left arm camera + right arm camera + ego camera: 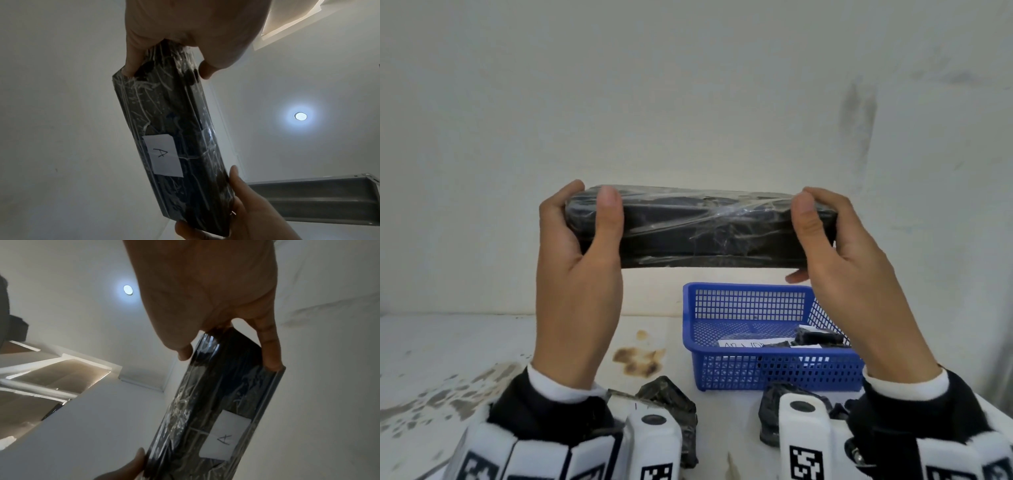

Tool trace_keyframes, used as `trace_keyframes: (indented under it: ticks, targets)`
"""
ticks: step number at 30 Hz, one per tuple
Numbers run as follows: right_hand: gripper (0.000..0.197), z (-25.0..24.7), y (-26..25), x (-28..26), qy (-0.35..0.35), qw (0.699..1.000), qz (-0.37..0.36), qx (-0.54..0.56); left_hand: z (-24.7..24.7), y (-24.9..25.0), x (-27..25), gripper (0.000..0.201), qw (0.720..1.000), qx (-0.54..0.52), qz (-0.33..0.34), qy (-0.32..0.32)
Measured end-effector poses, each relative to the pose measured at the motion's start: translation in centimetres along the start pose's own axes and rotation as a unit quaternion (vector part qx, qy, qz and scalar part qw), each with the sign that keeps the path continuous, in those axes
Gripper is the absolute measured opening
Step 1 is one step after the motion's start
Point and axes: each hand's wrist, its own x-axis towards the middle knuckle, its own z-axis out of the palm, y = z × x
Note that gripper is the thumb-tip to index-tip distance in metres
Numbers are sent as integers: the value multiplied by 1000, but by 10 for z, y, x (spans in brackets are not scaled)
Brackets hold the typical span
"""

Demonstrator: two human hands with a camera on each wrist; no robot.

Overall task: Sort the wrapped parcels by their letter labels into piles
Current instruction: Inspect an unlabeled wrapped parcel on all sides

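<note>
A long black parcel [700,228], bound in clear crinkled film, is held up level in front of the white wall [688,85], above the surface [448,346]. The left hand [577,260] grips one end and the right hand [842,260] the other – thumbs on the near face, fingers curled behind. On its underside sits a white label [163,155] marked "A". Below stands a blue mesh basket [774,371] holding small dark parcels [818,337] and a written paper slip [744,343] – more crumpled black parcels [671,397] lie near the wrists on the stained surface
</note>
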Motion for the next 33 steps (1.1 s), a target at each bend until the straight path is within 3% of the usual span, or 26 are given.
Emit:
trace_keyframes:
  ticks: [4, 7, 9, 10, 11, 13, 14, 19, 33]
  targets:
    - [69, -1, 3, 1, 7, 998, 6, 57, -3, 2, 5, 37, 1000, -2, -19, -12]
    - [103, -4, 15, 7, -20, 992, 42, 114, -7, 4, 9, 34, 997, -44, -55, -31]
    - [128, -7, 21, 12, -32, 986, 62, 153, -8, 4, 11, 42, 994, -68, -76, -47]
    - [127, -9, 21, 13, -44, 983, 61, 168, -9, 4, 11, 48, 992, -74, -81, -58]
    - [113, -10, 21, 14, -63, 980, 47, 185, -9, 3, 11, 47, 991, -76, -83, -71]
    - [82, -13, 19, 13, -94, 973, 6, 211, -11, 2, 12, 29, 990, -70, -73, -103]
    - [77, -14, 18, 13, -100, 971, -10, 215, -11, 2, 12, 28, 989, -59, -64, -117]
    - [69, -20, 20, 15, -111, 972, -59, 197, -17, 5, 13, 43, 983, -9, -37, -182]
    - [79, -7, 12, 7, -44, 992, -67, 94, -15, 1, 13, 35, 992, 43, -32, -117]
